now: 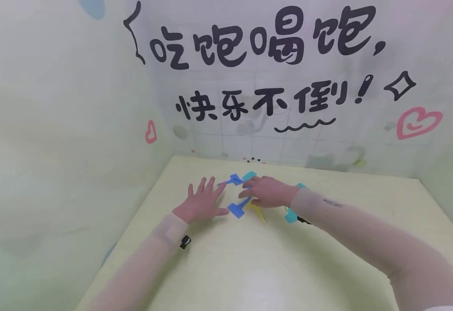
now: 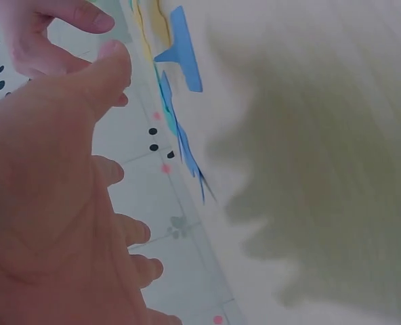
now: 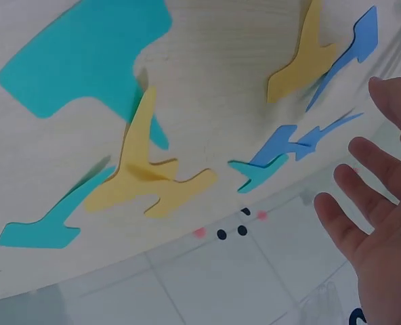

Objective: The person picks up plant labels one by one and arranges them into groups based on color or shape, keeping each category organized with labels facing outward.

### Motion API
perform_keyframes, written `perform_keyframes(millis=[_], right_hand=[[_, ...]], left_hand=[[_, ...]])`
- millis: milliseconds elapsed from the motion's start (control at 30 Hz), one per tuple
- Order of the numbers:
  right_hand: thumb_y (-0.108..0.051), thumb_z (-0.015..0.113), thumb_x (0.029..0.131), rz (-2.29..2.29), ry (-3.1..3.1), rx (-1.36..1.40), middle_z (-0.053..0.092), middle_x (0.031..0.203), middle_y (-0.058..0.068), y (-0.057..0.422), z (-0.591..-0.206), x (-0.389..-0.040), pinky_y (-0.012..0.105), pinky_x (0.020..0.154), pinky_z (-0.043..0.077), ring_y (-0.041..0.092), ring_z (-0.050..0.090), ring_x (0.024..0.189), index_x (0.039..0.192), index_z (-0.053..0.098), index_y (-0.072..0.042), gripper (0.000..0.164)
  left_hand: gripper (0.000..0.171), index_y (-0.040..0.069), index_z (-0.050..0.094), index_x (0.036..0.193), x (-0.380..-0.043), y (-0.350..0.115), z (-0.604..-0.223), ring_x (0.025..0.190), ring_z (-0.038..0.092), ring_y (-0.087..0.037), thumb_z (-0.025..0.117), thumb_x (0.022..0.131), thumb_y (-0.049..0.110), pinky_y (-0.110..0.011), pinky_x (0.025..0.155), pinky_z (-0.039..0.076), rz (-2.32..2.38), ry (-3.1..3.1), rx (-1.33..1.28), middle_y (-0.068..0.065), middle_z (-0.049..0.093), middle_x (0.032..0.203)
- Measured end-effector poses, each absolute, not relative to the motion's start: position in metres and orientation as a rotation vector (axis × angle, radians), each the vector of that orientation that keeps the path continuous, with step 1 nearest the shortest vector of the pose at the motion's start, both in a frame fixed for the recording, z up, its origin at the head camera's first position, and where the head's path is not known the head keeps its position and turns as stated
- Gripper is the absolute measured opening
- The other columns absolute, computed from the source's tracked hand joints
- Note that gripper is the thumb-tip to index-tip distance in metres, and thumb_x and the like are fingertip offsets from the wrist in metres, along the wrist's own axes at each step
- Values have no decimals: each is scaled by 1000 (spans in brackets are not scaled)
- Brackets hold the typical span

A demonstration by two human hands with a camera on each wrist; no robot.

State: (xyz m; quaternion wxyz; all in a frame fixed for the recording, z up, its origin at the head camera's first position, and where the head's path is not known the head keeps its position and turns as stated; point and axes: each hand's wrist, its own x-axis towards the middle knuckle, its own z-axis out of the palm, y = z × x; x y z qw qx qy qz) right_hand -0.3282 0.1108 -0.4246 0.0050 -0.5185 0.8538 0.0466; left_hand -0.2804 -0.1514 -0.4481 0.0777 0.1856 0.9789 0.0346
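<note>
Flat T-shaped plastic tags, like plant labels, lie scattered on the pale table in blue, teal and yellow. In the head view my left hand (image 1: 201, 205) has its fingers spread just left of a blue tag (image 1: 236, 210), holding nothing. My right hand (image 1: 269, 191) is over the cluster with loosely bent fingers, partly covering it. The right wrist view shows nothing in that hand, a blue tag (image 3: 360, 44) and a yellow tag (image 3: 302, 68) lying nearby. Two yellow tags (image 3: 138, 156) overlap beside a large teal tag (image 3: 92, 54). A small teal tag (image 3: 255, 175) touches a blue one (image 3: 276, 142).
Behind the table (image 1: 245, 268) stands a wall (image 1: 226, 142) with black lettering and a pink heart drawing (image 1: 419, 123). Another wall (image 1: 55, 151) rises along the left side. A black strap piece (image 1: 185, 242) sits at the left wrist.
</note>
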Motion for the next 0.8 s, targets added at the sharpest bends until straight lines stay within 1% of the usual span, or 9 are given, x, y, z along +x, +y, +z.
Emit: perform_keyframes(millis=[100,267,367,500,567,700,800], right_hand=[[-22,72,95,183,2638,-1664,58,140,8,103,-430,-325,47,97,52,30,52,129,139,62,-29,45],[-24,71,96,255,2606,-1705,58,141,5,97,-435,-318,45,103,48,29,54,127,144,57,-32,50],[-23,70,96,270,2614,-1739,58,140,4,97,-440,-317,44,104,47,28,54,126,143,57,-32,50],[-19,65,98,290,2604,-1769,58,139,4,96,-445,-316,45,103,48,27,54,125,141,60,-29,45],[-18,63,99,315,2605,-1759,58,138,3,95,-447,-314,45,102,48,26,53,125,141,60,-28,44],[-21,60,101,386,2624,-1697,58,136,0,93,-452,-310,42,102,47,23,52,123,145,57,-29,45],[-24,59,102,432,2641,-1659,59,131,0,90,-454,-307,38,100,47,21,52,116,147,55,-29,45]], left_hand=[[93,28,13,164,-275,-161,-452,151,4,-46,53,91,71,-77,109,10,121,2913,561,-18,5,167],[92,27,12,164,-267,-177,-461,151,2,-46,50,93,71,-77,109,10,162,2883,608,-17,2,168],[91,27,13,164,-262,-182,-464,151,1,-46,50,93,70,-77,110,8,173,2893,624,-17,3,168],[89,26,16,163,-257,-188,-465,151,3,-46,51,94,68,-76,110,7,173,2915,634,-18,6,167],[88,25,16,163,-253,-191,-467,151,3,-46,50,95,69,-76,111,8,166,2905,643,-19,7,167],[88,24,15,163,-246,-196,-473,151,2,-47,46,95,71,-76,111,8,173,2855,648,-20,5,167],[89,24,16,163,-243,-199,-478,150,2,-47,44,95,72,-76,110,8,166,2846,648,-20,5,167]])
